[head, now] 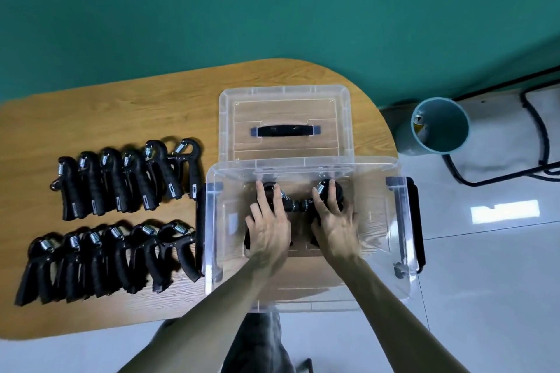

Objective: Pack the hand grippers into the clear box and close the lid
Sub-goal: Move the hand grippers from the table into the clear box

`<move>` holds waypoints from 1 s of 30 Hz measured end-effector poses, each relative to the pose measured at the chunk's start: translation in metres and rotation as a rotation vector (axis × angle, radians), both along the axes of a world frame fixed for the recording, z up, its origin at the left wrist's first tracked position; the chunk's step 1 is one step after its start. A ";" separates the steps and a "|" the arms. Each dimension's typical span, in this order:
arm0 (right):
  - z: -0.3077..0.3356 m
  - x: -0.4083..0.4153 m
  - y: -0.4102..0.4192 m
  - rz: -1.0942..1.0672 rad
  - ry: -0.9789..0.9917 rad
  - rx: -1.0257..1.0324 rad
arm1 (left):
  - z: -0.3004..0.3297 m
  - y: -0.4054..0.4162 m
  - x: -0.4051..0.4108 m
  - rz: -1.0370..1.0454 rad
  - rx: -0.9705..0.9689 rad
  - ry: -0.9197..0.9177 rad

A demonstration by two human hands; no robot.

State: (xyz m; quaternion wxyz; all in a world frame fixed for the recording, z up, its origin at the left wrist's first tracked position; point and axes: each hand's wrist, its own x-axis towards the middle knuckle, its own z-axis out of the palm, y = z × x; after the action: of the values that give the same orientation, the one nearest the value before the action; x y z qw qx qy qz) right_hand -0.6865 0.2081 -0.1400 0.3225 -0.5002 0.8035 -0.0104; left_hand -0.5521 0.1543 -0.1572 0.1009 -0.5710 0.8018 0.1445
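Nearest, 2 bare forearms reaching forward into the clear box (212, 251) on the wooden table (151, 112). Inside the box, left hand (268, 222) closed on a black hand gripper (266, 191), right hand (335, 221) closed on a second hand gripper (331, 191), the 2 grippers close together, maybe touching. Left of the box, on the table, 2 rows of black hand grippers: near row (106, 260) of 6, far row (127, 179) of 6. Behind the box, clear lid (285, 124) flat on the table, black handle up. Further right, on the floor, a teal bin (439, 127).
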 end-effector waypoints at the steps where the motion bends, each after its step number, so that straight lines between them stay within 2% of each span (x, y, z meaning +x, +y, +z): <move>1: -0.003 0.000 0.000 0.002 0.003 0.009 | -0.003 0.000 -0.001 -0.002 -0.012 -0.014; 5: -0.008 0.002 0.001 0.057 0.025 0.105 | -0.011 0.001 -0.005 -0.023 -0.058 -0.052; 13: -0.011 0.004 0.001 0.117 0.107 0.157 | -0.014 0.003 -0.004 -0.005 -0.085 -0.072; 19: -0.015 0.008 0.001 0.113 0.146 0.160 | -0.006 0.002 -0.001 0.037 0.000 -0.033; 25: 0.008 0.016 -0.005 0.070 0.265 -0.033 | 0.029 -0.011 0.015 -0.020 0.022 0.003; 30: 0.058 0.019 -0.021 0.117 0.312 -0.204 | 0.081 -0.032 0.031 -0.237 -0.066 -0.010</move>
State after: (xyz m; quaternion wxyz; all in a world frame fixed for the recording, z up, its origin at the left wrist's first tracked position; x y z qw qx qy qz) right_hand -0.6671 0.1875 -0.0824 0.1418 -0.5717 0.8081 0.0045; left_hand -0.5207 0.1227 -0.0762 0.1026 -0.4759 0.8675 0.1023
